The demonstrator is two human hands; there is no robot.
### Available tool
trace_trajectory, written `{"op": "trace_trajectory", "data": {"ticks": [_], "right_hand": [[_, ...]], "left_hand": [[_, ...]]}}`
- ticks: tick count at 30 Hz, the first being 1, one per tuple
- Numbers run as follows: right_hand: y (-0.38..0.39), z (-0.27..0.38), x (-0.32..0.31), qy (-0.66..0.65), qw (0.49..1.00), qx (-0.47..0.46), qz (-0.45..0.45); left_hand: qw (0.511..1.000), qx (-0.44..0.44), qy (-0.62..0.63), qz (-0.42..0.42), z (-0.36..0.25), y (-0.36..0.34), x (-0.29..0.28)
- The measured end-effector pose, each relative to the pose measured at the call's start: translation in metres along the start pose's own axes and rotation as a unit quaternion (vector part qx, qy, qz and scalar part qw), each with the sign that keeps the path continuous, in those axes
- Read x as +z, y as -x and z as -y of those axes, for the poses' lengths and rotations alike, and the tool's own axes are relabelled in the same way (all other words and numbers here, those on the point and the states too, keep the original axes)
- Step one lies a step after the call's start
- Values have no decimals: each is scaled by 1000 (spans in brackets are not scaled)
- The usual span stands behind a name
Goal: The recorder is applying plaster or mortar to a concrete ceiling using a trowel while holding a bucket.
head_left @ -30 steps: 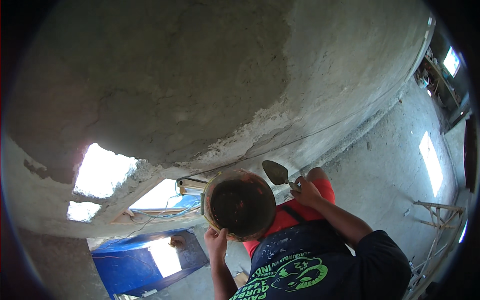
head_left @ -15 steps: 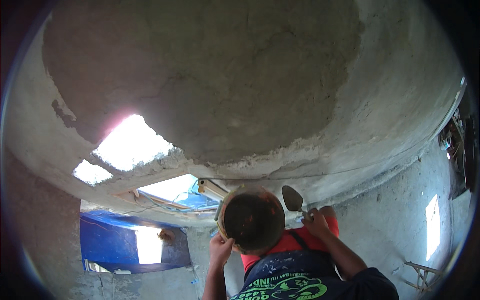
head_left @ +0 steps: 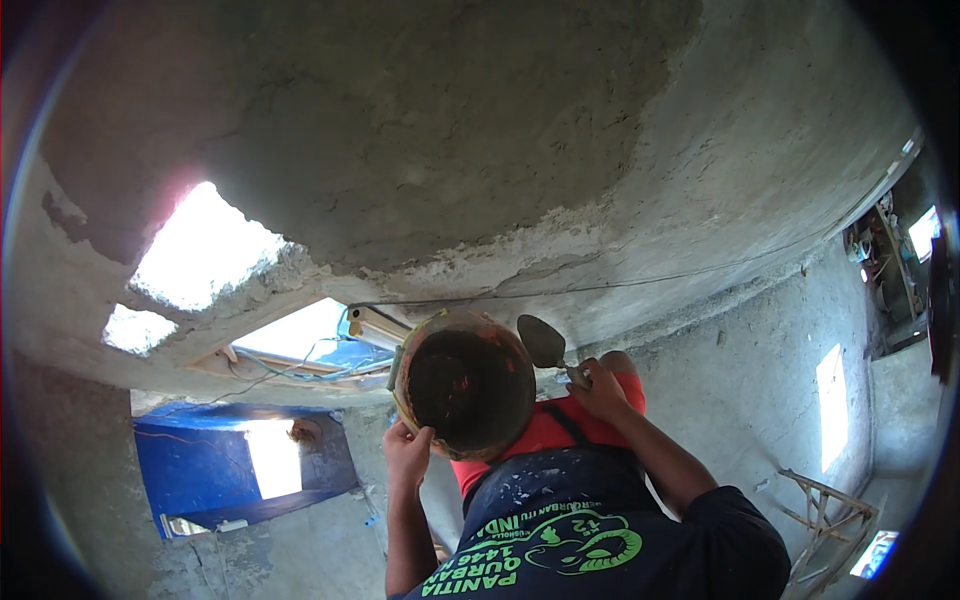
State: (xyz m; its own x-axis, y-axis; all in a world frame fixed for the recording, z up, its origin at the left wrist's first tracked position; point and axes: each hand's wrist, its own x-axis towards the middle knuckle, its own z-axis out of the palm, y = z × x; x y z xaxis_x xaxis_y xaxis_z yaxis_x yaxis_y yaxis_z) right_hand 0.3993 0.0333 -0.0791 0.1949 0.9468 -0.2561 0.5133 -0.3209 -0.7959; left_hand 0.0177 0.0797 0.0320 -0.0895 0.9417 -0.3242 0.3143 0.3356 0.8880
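Note:
A round, mortar-stained bucket (head_left: 522,385) is tipped so that its dark inside faces me. My left hand (head_left: 407,452) pinches its lower left rim, thumb over the edge. In my right hand (head_left: 603,388), to the right of the bucket, is a pointed trowel (head_left: 541,340); the fingers wrap its handle and the grey blade points up and left, close to the bucket's rim. Reddish marks show inside the bucket; whether mortar is left in it I cannot tell. Ahead is a grey wall with a large darker, damp-looking plaster patch (head_left: 430,130).
Bright openings (head_left: 205,250) with ragged edges pierce the wall at left. A thin cable (head_left: 600,285) runs along the wall's lower edge. A blue-walled recess (head_left: 205,465) lies lower left. At lower right stands a wooden frame (head_left: 825,515); shelving with clutter (head_left: 890,270) is at far right.
The whole view has shifted, so the wall, bucket and both hands appear further left and higher. My grips on the bucket and the trowel look the same.

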Motion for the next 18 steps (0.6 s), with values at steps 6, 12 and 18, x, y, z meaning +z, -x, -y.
{"op": "trace_trajectory", "data": {"ticks": [6, 12, 18], "right_hand": [[-5, 6, 3, 36, 999, -29, -29], [7, -3, 5, 50, 998, 32, -17], [4, -13, 12, 45, 998, 22, -33]], "left_hand": [[999, 5, 34, -5, 8, 4, -7], [999, 32, -28, -5, 0, 1, 0], [994, 1, -108, -25, 3, 3, -6]]}}
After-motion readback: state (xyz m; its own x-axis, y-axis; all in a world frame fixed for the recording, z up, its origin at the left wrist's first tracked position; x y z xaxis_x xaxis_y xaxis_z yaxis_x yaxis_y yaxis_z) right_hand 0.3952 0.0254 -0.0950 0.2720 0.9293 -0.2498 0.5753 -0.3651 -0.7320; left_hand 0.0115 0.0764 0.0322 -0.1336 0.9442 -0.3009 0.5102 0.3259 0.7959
